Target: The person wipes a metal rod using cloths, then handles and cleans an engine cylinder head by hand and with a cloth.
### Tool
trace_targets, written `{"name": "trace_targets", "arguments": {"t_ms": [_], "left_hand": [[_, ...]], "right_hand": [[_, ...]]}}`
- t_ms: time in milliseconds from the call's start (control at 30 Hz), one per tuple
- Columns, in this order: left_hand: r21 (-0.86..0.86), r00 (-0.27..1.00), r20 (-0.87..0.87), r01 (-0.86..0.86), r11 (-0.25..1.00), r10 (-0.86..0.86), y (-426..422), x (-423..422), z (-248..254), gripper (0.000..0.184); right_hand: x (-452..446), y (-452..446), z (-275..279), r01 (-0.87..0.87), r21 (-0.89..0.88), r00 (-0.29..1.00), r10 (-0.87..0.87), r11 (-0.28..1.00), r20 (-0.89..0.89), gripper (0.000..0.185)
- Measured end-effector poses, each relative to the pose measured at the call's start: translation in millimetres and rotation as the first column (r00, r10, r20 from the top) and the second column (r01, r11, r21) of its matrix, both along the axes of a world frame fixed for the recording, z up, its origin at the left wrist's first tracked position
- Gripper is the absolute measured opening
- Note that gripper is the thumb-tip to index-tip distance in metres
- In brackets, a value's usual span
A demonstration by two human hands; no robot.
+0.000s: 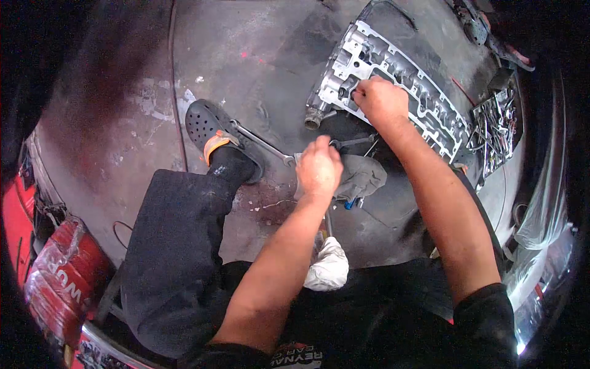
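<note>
My right hand (382, 103) is over the upper left part of a silver metal engine part (424, 92), its fingers curled together at the part's surface; what they hold, if anything, is hidden. My left hand (319, 167) is above a grey cloth (362, 176), its fingers bent and slightly blurred, with their tips hard to make out. Beside that hand, a long wrench (261, 142) reaches from the cloth toward my shoe. Another dark tool (356, 141) lies just right of the left hand. A round metal pipe end (313, 118) sticks out at the engine part's lower left corner.
A tray of many small metal tools (495, 126) is at the right. My dark clog (206, 126) stands on the floor at the left. A white cloth (329, 265) is near my lap. A hose (174, 86) runs along the floor. Red wrapped material (64, 270) is at the lower left.
</note>
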State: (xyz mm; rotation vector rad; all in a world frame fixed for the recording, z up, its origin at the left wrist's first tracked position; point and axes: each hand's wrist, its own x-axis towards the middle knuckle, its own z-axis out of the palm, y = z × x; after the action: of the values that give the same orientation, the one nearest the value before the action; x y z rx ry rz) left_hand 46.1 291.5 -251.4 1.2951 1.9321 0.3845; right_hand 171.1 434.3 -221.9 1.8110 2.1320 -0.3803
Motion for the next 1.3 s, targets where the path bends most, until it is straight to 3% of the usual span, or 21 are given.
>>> {"name": "trace_targets", "arguments": {"t_ms": [33,67,133,167,267,333,367,467,533,667,733,867,1033,1200,1300], "left_hand": [[0.114,0.997,0.051,-0.062,0.992,0.057,10,5,9,0.024],[0.118,0.998,0.044,-0.058,0.991,0.053,24,7,23,0.024],[-0.144,0.977,0.214,0.021,0.989,0.011,53,13,44,0.039],[-0.142,0.977,0.211,0.025,0.990,0.006,60,17,32,0.039],[-0.121,0.883,0.467,0.008,0.993,0.049,78,24,14,0.044],[-0.502,0.725,0.609,0.037,0.864,0.323,102,17,55,0.054],[-0.511,0.669,0.673,0.111,0.852,0.316,108,15,54,0.061],[-0.487,0.717,0.629,0.061,0.871,0.302,110,17,53,0.060],[-0.484,0.731,0.616,0.057,0.873,0.294,105,16,51,0.060],[-0.529,0.685,0.651,0.099,0.843,0.328,105,17,54,0.065],[-0.586,0.549,0.717,0.141,0.798,0.429,110,18,55,0.068],[-0.647,0.468,0.720,0.183,0.740,0.513,111,17,51,0.068],[-0.673,0.576,0.664,0.182,0.716,0.478,120,23,60,0.046],[-0.677,0.547,0.666,0.154,0.720,0.508,117,24,55,0.040],[-0.674,0.593,0.652,0.167,0.720,0.472,122,27,53,0.040]], "right_hand": [[2,-1,-2,-0.007,0.013,1.000,0.007,1.000,-0.018,0.021],[3,-1,-3,-0.014,0.027,0.999,0.015,1.000,-0.035,0.021],[6,-2,-3,-0.010,0.030,0.998,0.011,0.999,-0.060,0.020],[7,-3,-3,-0.011,0.026,0.997,0.013,1.000,-0.079,0.019],[7,-5,-6,-0.012,0.032,0.995,0.015,0.999,-0.097,0.018],[8,-4,-10,0.001,0.046,0.993,0.004,0.999,-0.117,0.017],[8,-4,-9,-0.008,0.041,0.993,0.012,0.999,-0.113,0.016],[13,-7,-14,-0.026,0.072,0.988,0.037,0.997,-0.152,0.014],[20,-9,-18,-0.115,0.306,0.960,0.185,0.945,-0.211,0.015],[14,-10,-16,-0.136,0.343,0.975,0.187,0.929,-0.119,0.012],[17,-7,-8,-0.132,0.286,0.978,0.171,0.949,-0.119,0.011],[14,-9,0,-0.095,0.248,0.976,0.139,0.964,-0.167,0.014],[16,-13,-8,-0.002,0.294,0.961,0.083,0.956,-0.263,0.014],[20,-15,-13,0.045,0.305,0.943,0.060,0.951,-0.326,0.015],[21,-15,-12,0.052,0.311,0.936,0.062,0.949,-0.348,0.015]]}}
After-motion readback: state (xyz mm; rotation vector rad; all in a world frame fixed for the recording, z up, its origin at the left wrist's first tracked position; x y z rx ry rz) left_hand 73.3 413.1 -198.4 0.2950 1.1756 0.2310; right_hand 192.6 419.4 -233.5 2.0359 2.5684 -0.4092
